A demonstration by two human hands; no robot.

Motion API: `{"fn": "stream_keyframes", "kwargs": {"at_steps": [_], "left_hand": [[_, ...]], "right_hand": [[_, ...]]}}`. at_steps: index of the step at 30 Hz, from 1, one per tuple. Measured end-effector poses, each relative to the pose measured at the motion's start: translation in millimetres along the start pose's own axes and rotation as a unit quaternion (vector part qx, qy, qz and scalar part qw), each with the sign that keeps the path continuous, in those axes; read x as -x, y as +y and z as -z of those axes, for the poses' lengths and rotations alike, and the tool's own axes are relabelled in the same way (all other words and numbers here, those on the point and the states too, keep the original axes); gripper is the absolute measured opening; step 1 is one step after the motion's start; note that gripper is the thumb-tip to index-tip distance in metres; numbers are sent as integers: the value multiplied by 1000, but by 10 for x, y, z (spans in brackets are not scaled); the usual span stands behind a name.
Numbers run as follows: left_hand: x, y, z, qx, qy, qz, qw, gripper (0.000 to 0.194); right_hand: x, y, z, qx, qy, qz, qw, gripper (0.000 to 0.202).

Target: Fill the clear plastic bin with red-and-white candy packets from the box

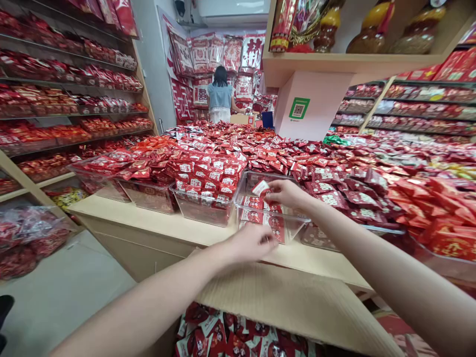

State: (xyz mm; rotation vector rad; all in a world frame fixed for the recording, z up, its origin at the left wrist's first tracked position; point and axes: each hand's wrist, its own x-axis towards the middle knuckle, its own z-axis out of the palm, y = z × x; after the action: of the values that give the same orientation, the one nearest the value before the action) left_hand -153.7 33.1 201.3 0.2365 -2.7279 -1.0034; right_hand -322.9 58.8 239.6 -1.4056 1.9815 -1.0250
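Observation:
My right hand (286, 195) pinches a small red-and-white candy packet (261, 189) over a clear plastic bin (293, 225). Inside that bin, red packets (253, 203) lie in rows along the bottom. In front of the bin's near wall is my left hand (256, 242), its fingers curled in and slightly blurred; whether anything is in them is hidden. Below my arms stands an open cardboard box (297, 292), filled with loose red-and-white packets (230, 332).
Neighbouring clear bins (203, 210) heaped with red packets line the wooden counter (122, 213). Shelves (74, 116) of packets rise at left. A person (220, 96) stands at the back. An overhanging wooden shelf (349, 62) and a pillar with a QR code (298, 109) are at right.

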Motion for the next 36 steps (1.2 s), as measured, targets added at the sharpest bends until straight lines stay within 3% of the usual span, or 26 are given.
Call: {"fn": "stream_keyframes", "kwargs": {"at_steps": [2, 3, 5, 8, 12, 18, 26, 31, 36], "left_hand": [[76, 24, -127, -96, -154, -55, 982, 21], [102, 33, -181, -125, -205, -67, 969, 22], [130, 40, -252, -150, -248, -64, 955, 24], [128, 15, -271, -146, -256, -40, 955, 28], [111, -43, -248, -145, -276, -17, 950, 33], [100, -76, -269, -134, -282, -18, 950, 35], [119, -101, -305, -134, -272, 2, 953, 38], [137, -75, -313, -133, -263, 14, 956, 36], [133, -17, -300, -143, -263, 35, 954, 35]], "right_hand": [[-154, 49, -89, 114, -68, -54, 990, 30], [-217, 71, -150, 157, -100, -70, 980, 32], [-315, 113, -274, 178, -165, -95, 966, 33], [-392, 178, -400, 126, -252, -113, 953, 25], [-383, 228, -438, 169, -274, -94, 942, 24], [-335, 220, -451, 195, -260, -133, 936, 21], [-343, 203, -444, 276, -206, -126, 931, 9], [-343, 238, -412, 242, -264, -41, 933, 25], [-308, 264, -464, 264, -252, -58, 929, 28]]}}
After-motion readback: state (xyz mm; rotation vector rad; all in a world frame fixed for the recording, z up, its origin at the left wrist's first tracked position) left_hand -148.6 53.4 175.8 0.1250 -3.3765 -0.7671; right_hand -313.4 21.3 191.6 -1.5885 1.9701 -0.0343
